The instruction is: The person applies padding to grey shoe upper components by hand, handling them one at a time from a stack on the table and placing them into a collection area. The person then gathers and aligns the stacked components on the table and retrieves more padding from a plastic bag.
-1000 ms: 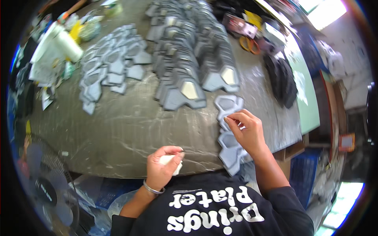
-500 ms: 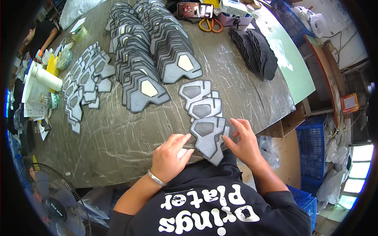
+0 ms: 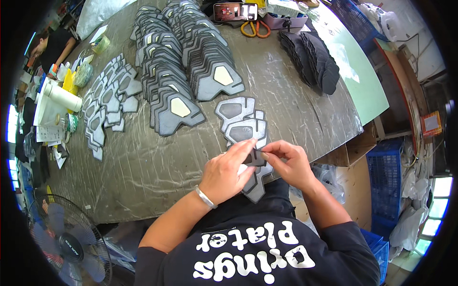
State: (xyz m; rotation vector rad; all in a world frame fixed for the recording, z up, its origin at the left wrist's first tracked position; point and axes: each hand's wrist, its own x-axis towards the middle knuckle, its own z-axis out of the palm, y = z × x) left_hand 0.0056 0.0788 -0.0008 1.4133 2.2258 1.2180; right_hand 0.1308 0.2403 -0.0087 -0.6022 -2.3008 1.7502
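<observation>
Several grey shaped pieces with dark edges (image 3: 245, 129) overlap in a short row at the table's near edge. My left hand (image 3: 223, 172) lies over the nearest grey piece (image 3: 255, 191), its fingers stretched across the window-like recess. A small white piece (image 3: 243, 168) shows between that hand's thumb and fingers, mostly covered. From the other side, my right hand (image 3: 289, 162) pinches the dark upper right edge of the same grey piece with thumb and forefinger. Beyond are two long rows of similar pieces (image 3: 171, 125), several with a cream patch (image 3: 180, 107) in the recess.
More grey pieces (image 3: 110, 91) lie at the left, near a white bottle (image 3: 62, 97). Black pieces (image 3: 311, 62) are stacked at the right. Scissors (image 3: 256, 29) and a phone (image 3: 235, 12) sit at the back. A fan (image 3: 69, 245) stands lower left; a person (image 3: 58, 45) is far left.
My left hand has moved right, onto the nearest grey piece, with the white piece in it. My right hand has shifted left and its fingers have closed on the piece's edge.
</observation>
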